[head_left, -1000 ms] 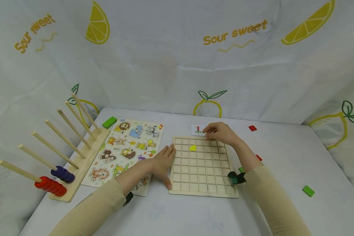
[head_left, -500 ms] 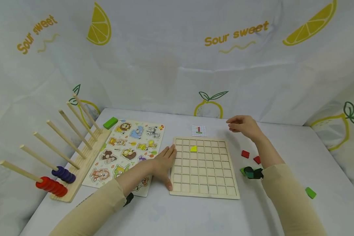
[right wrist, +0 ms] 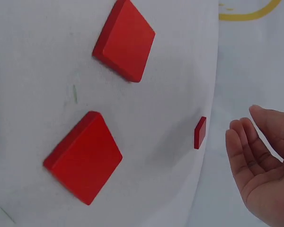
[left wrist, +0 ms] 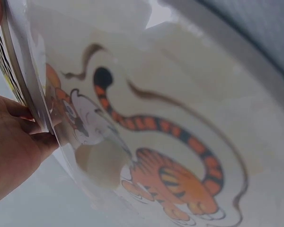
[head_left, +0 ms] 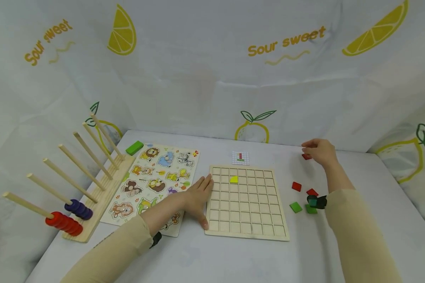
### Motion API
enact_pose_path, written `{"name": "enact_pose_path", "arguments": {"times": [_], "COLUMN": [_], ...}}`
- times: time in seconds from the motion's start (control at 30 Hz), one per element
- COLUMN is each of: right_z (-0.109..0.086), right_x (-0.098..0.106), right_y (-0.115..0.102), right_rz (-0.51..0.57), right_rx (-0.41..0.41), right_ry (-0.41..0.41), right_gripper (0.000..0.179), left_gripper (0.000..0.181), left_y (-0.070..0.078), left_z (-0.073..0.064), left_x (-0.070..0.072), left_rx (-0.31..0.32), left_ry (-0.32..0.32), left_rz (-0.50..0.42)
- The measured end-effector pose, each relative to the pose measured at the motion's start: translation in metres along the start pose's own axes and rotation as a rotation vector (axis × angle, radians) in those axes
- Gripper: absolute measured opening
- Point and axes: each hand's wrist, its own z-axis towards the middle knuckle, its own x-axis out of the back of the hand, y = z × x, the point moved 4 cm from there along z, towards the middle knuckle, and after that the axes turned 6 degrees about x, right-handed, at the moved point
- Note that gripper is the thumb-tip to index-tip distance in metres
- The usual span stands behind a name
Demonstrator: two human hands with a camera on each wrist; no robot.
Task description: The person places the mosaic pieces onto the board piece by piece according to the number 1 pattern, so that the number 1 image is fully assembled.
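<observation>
My left hand [head_left: 198, 198] rests against the left edge of a wooden grid board [head_left: 248, 202], fingers fairly straight; in the left wrist view this hand [left wrist: 14, 146] shows partly behind the animal puzzle. One yellow tile [head_left: 234, 179] with a rounded corner sits in a cell near the board's top left. At the back right, my right hand [head_left: 320, 151] hovers by a red square tile [head_left: 306, 156]. Seen from the right wrist, the hand [right wrist: 262, 165] has loosely bent fingers with nothing between them, apart from the far red tile [right wrist: 200, 133].
Red tiles [head_left: 296, 186] and green tiles [head_left: 295, 207] lie right of the board. Behind it is a small pattern card [head_left: 241, 158]. To the left are an animal puzzle [head_left: 152, 184], a green block [head_left: 134, 147] and a peg rack [head_left: 109, 181] with red and blue rings.
My right hand has moved right from the pattern card to the red tile at the back right. My left hand stays at the board's left edge.
</observation>
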Motion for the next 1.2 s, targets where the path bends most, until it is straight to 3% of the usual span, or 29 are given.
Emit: {"name": "enact_pose_path", "arguments": {"times": [0.3,0.5,0.73,1.2], "right_z": [-0.001,-0.001,-0.002,0.006], "right_x": [0.002,0.000,-0.003,-0.010], "right_y": [0.024,0.036,0.037,0.047], "right_rz": [-0.051,-0.099,-0.146,-0.217], "right_rx": [-0.041,-0.088,-0.085,-0.039], "right_ry": [-0.027,-0.146,-0.247,-0.249], "right_gripper": [0.040,0.047,0.056,0.049], "left_gripper": [0.141,0.141,0.141,0.141], "left_y": [0.001,0.002,0.002,0.001], "left_z": [0.000,0.000,0.000,-0.001], "left_x": [0.000,-0.001,-0.001,0.000], "left_rx": [0.000,-0.001,0.004,0.007], "left_ry": [-0.005,-0.004,0.003,0.002], "left_rz": [-0.002,-0.007,-0.007,-0.017]}}
